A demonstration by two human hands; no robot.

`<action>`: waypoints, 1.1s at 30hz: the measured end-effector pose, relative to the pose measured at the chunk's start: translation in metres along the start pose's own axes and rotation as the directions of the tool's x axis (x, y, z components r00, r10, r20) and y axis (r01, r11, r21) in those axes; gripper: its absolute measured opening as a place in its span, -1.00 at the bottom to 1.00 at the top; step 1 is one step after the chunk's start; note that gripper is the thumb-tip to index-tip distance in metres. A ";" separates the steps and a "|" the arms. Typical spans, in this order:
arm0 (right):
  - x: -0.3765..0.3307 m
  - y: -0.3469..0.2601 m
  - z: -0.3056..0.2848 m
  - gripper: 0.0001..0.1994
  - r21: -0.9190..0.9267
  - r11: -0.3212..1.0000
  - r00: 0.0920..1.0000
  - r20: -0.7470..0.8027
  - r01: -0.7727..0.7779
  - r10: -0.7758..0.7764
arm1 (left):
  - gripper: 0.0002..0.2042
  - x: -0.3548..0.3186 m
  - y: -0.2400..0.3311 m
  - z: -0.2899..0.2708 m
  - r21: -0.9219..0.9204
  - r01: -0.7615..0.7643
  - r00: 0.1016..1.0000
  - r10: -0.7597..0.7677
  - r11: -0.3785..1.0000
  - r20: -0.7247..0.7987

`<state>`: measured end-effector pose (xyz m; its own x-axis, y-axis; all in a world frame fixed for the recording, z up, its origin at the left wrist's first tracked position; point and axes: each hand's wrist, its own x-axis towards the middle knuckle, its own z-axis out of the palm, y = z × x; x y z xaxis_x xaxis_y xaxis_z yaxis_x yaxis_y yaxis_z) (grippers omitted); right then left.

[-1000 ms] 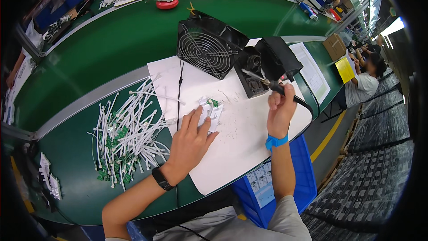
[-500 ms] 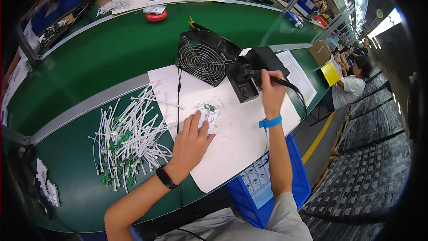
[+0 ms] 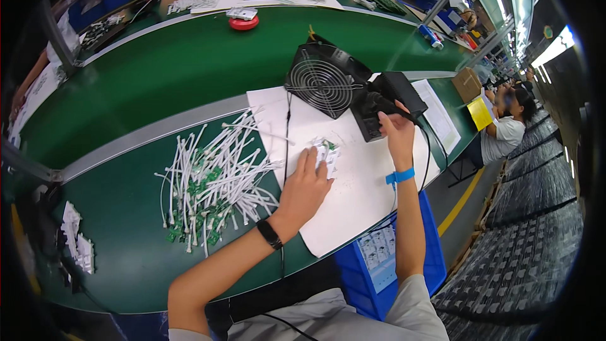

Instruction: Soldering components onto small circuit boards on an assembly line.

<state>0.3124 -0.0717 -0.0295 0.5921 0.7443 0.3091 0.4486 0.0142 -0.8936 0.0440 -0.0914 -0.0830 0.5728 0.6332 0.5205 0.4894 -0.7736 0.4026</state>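
Observation:
My left hand, a dark band on its wrist, rests on the white mat and holds a small white plastic part under its fingertips. A bit of green circuit board shows at the part's far end. Farther right, my right hand, with a blue wrist strap, has its fingers around the black handle of a soldering iron. The iron's front end sits at the black iron stand; its tip is hidden. Left of the mat lies a heap of white cables with small green boards.
A black fan with a round wire guard stands behind the mat, beside a black box. White plastic pieces lie at the far left. A blue bin is below the table edge. Across the green belt, another person works.
The soldering iron has gone deeper into its stand, and my right hand has shifted with it. My left hand still holds the white part. The whole view has swung slightly left.

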 end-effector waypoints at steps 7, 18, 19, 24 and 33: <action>-0.038 0.008 -0.004 -0.71 -0.046 0.999 0.999 -0.046 0.012 -0.014 | -0.65 0.003 0.002 -0.003 -0.061 0.095 0.992 -0.090 0.994 0.087; -0.060 0.018 -0.002 -0.84 0.095 0.994 0.997 -0.052 -0.044 0.050 | -0.62 0.031 -0.004 -0.068 -0.069 -0.354 0.925 0.338 0.933 -0.172; -0.060 0.018 -0.001 -0.85 0.096 0.995 0.998 -0.063 -0.022 0.028 | -0.62 0.034 -0.004 -0.076 -0.054 -0.382 0.907 0.363 0.923 -0.212; -0.061 0.019 0.000 -0.87 0.152 0.988 0.998 -0.055 0.015 -0.007 | -0.51 0.039 0.008 -0.099 -0.048 -0.398 0.866 0.358 0.916 -0.350; -0.061 0.019 -0.002 -0.88 0.153 0.988 1.000 -0.024 0.012 -0.008 | -0.47 0.033 0.014 -0.103 -0.051 -0.405 0.856 0.359 0.913 -0.372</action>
<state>0.2859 -0.1179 -0.0650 0.6044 0.7277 0.3242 0.3476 0.1253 -0.9292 0.0020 -0.0841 0.0179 0.4218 0.2551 0.8701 0.1807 -0.9640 0.1951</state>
